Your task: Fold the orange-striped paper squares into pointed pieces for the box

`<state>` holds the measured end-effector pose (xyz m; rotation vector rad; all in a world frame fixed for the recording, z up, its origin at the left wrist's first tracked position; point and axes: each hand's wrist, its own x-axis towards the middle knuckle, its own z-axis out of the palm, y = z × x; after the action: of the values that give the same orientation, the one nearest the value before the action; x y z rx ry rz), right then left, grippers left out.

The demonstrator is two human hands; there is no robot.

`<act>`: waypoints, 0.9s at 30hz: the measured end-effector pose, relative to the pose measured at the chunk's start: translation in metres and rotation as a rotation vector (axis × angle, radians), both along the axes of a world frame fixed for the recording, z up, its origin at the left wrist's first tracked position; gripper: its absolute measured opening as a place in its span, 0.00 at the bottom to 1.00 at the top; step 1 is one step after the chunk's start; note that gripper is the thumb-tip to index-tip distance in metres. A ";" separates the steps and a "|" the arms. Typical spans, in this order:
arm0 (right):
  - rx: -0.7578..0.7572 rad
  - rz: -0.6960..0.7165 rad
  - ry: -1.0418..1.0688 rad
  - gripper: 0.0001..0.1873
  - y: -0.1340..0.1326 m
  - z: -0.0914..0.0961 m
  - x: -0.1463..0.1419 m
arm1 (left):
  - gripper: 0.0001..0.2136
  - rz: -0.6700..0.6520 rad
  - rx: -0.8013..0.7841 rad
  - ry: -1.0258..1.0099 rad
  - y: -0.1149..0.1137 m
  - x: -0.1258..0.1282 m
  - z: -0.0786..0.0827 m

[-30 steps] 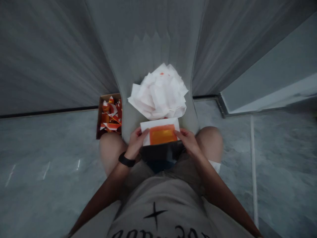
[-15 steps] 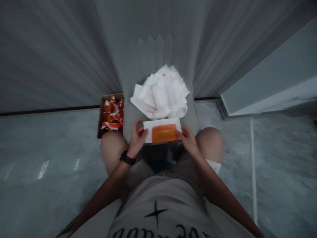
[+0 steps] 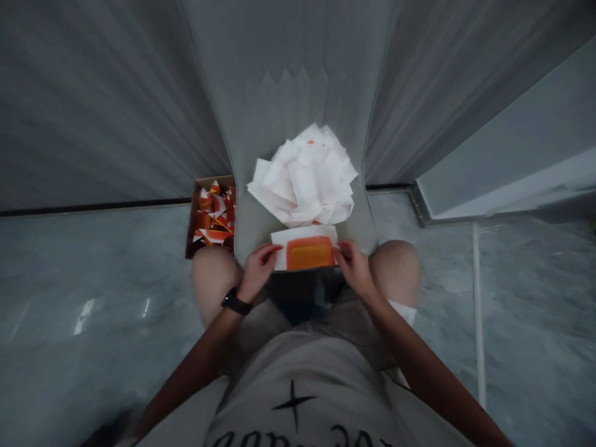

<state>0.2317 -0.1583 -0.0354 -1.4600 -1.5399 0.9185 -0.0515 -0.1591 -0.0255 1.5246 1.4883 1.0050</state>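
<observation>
A white sheet of paper (image 3: 311, 251) with an orange, red-edged rectangle on it lies at the front edge of a grey chair seat. My left hand (image 3: 261, 267), with a dark watch on the wrist, pinches the sheet's left edge. On the opposite edge, the fingers of my right hand (image 3: 354, 266) grip the paper. Just beyond the sheet rests a heap of loose white papers (image 3: 305, 180), a few showing orange spots.
A cardboard box (image 3: 190, 217) holding red, orange and white folded paper pieces stands on the floor left of the seat (image 3: 251, 236). Grey curtains (image 3: 116, 124) hang behind on both sides. A pale wall panel (image 3: 512, 136) rises at the right.
The fingers of my left hand have closed over the paper's left edge, the thumb shifting. The sheet has moved slightly toward me. The heap and the box stay in place.
</observation>
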 end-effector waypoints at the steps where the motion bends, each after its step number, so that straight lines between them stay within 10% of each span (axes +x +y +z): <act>1: 0.018 0.054 -0.080 0.15 0.000 -0.002 0.003 | 0.12 -0.031 0.021 0.069 0.001 -0.002 0.000; 11: 0.382 0.479 -0.698 0.46 -0.009 -0.005 0.000 | 0.17 -0.150 0.283 0.650 -0.009 -0.011 -0.008; 19: 0.395 0.599 -0.839 0.40 -0.003 -0.011 0.002 | 0.25 -0.508 0.432 0.678 -0.011 -0.023 -0.014; 27: 0.396 0.598 -0.755 0.30 0.004 -0.009 0.014 | 0.20 -0.531 0.435 0.638 -0.004 -0.038 -0.020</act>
<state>0.2456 -0.1541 -0.0441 -1.1069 -2.6306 0.3101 -0.0892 -0.1635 -0.0459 2.5575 1.1652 0.5557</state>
